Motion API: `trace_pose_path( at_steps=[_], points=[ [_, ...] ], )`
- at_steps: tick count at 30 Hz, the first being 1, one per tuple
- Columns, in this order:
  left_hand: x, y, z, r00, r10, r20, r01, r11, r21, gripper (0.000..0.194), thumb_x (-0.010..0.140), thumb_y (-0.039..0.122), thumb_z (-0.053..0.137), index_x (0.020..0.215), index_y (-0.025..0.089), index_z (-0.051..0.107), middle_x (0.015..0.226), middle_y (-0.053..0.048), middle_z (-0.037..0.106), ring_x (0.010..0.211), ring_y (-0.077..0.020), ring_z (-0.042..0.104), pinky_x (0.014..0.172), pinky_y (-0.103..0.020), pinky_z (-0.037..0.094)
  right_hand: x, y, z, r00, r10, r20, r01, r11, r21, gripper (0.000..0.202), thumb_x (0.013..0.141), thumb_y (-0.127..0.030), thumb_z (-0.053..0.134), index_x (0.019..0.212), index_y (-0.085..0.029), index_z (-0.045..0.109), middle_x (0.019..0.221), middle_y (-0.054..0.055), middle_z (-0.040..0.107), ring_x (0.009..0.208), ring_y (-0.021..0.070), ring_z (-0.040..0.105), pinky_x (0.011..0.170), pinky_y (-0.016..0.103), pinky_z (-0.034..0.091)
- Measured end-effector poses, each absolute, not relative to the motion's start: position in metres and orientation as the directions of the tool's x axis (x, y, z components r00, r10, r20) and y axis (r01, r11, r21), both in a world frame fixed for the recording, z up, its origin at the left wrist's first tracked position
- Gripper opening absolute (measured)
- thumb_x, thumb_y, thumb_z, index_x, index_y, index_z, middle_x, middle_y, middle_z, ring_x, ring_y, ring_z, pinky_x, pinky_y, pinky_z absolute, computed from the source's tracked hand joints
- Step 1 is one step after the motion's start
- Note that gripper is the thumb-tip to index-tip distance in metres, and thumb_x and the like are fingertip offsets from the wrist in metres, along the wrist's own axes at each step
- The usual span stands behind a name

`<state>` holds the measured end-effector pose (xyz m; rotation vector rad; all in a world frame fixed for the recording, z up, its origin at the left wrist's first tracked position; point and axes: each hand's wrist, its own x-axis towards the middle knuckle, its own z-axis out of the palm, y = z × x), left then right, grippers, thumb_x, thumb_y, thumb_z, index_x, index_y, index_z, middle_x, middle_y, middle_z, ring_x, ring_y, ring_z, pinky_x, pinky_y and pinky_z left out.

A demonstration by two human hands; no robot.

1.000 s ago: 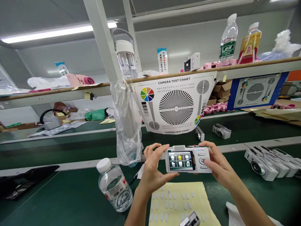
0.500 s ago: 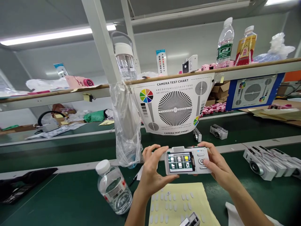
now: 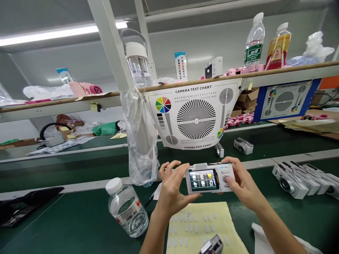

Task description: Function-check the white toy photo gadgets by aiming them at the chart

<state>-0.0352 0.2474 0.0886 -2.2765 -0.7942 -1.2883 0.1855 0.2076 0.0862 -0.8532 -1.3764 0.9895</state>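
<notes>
Both hands are closed on one silver camera (image 3: 226, 187), which is held up between them, clear of the surface (image 3: 79, 222), its back and lit screen (image 3: 203, 180) turned to the wearer. The left hand (image 3: 171, 188) grips the left end in a wide C: thumb along the lower edge, a fingertip at the upper left corner, the other fingers lifted and slightly spread. The right hand (image 3: 243, 183) holds the other end, fingers bent over the top edge, thumb on the round button (image 3: 226, 178); whether that thumb is pressing, I cannot tell. The screen shows six icons, the top right one yellow.

Below the hands lies a yellow sheet (image 3: 225, 225) carrying rows of small pale pieces (image 3: 190, 218), with a grey metal-looking part (image 3: 213, 244) at its near end. Left of the left hand, near its forearm, stands a capped water bottle (image 3: 128, 210). Right of the right hand, well apart from it, several silver cameras (image 3: 290, 181) sit side by side; a white cloth (image 3: 261, 236) lies near the right forearm.

Beyond the hands hangs a test chart (image 3: 196, 120), with two more cameras (image 3: 243, 146) near its lower right corner. A clear plastic bag (image 3: 141, 141) hangs beyond the left hand, to its left.
</notes>
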Motion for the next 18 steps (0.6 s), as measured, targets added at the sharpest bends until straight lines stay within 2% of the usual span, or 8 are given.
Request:
trace_pose_path(
  at_steps=[8, 18],
  points=[
    [-0.0351, 0.2437, 0.0915, 0.403, 0.237, 0.884, 0.645, -0.759, -0.090, 0.061, 0.077, 0.052, 0.070, 0.122, 0.016, 0.053, 0.104, -0.014, 0.072, 0.103, -0.0339, 0.061, 0.096, -0.052, 0.037, 0.1846, 0.2052, 0.0915, -0.049, 0.926, 0.373, -0.084, 0.368, -0.926, 0.030, 0.085, -0.024, 0.055, 0.112, -0.027, 0.040, 0.099, 0.003, 0.061, 0.065, 0.0122, 0.064, 0.053, 0.024, 0.060],
    [-0.0348, 0.2405, 0.0957, 0.405, 0.228, 0.885, 0.642, -0.761, -0.098, 0.057, 0.082, 0.056, 0.065, 0.120, 0.016, 0.053, 0.101, -0.012, 0.072, 0.103, -0.0328, 0.061, 0.096, -0.051, 0.036, 0.1840, 0.2055, 0.0917, -0.056, 0.928, 0.368, -0.098, 0.362, -0.927, 0.030, 0.086, -0.025, 0.055, 0.112, -0.027, 0.040, 0.093, 0.001, 0.063, 0.058, 0.0119, 0.064, 0.052, 0.025, 0.059]
  ],
)
